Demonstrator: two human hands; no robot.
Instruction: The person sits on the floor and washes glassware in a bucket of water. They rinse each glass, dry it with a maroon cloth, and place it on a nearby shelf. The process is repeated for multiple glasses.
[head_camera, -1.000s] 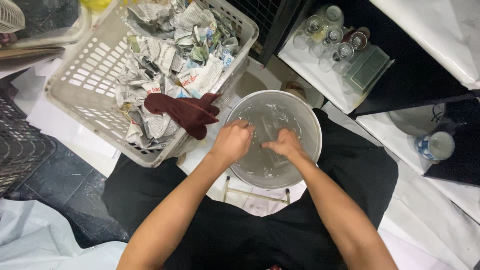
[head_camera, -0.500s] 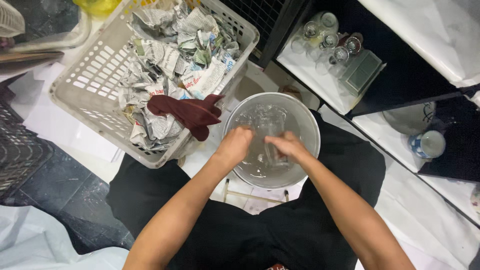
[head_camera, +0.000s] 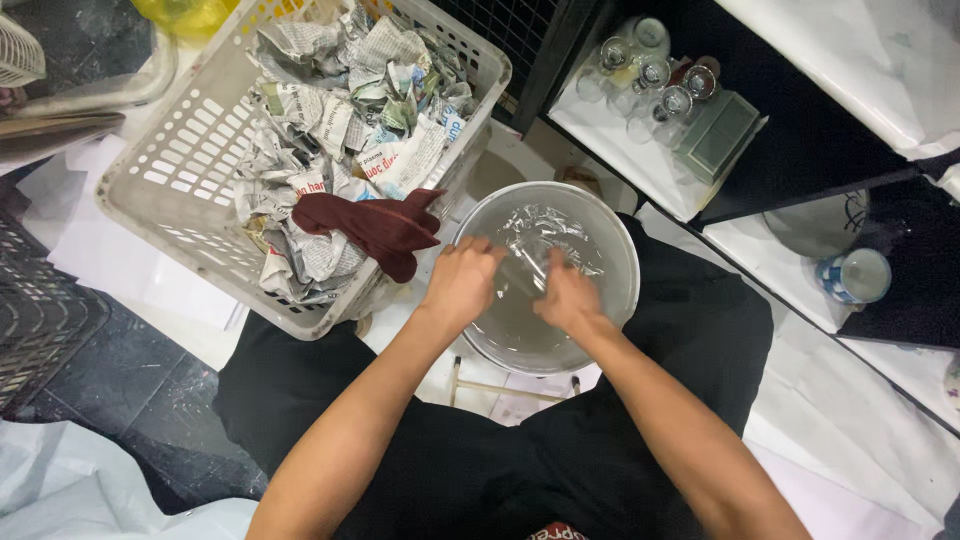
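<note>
White laundry basket at left, full of crumpled newspaper; dark red cloth on top. Centre: round basin of water. Left hand and right hand inside, fingers curled around a clear glass object; grip detail unclear. Glasses on shelf, right.

home washing corner | wash basin | laundry basket | shelved glasses
</note>
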